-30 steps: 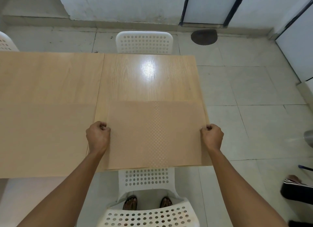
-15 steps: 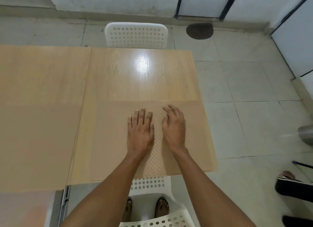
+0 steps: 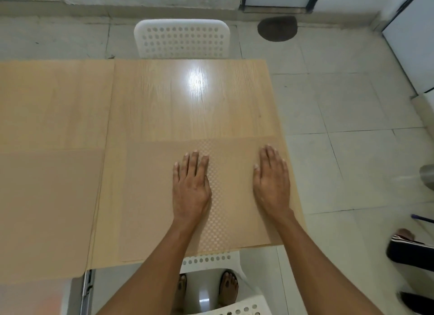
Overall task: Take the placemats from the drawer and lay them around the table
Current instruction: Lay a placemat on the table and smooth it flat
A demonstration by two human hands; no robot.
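Along the left part of the counter (image 3: 58, 107), by its near edge, lies another placemat (image 3: 47, 211), flat, running off the left side of the view.

Right of it, at the counter's near right corner, lies the placemat (image 3: 150, 197) I am working on. It is flat, its long axis running left to right along the near edge, its short sides pointing away from me toward the far edge. A checkered band (image 3: 217, 197) crosses it from far side to near side, a little right of its middle. Its near edge sits just at the counter's near edge, and its right edge comes close to the counter's right edge.

My left hand (image 3: 190, 187) rests palm down on the placemat just left of the band, fingers (image 3: 193, 162) straight, close together, pointing toward the far edge, gripping nothing.

My right hand (image 3: 271, 185) lies palm down near the placemat's right edge, fingers likewise flat and extended, holding nothing.

A white chair (image 3: 182, 39) stands past the far edge, another white chair (image 3: 211, 260) below the near edge.
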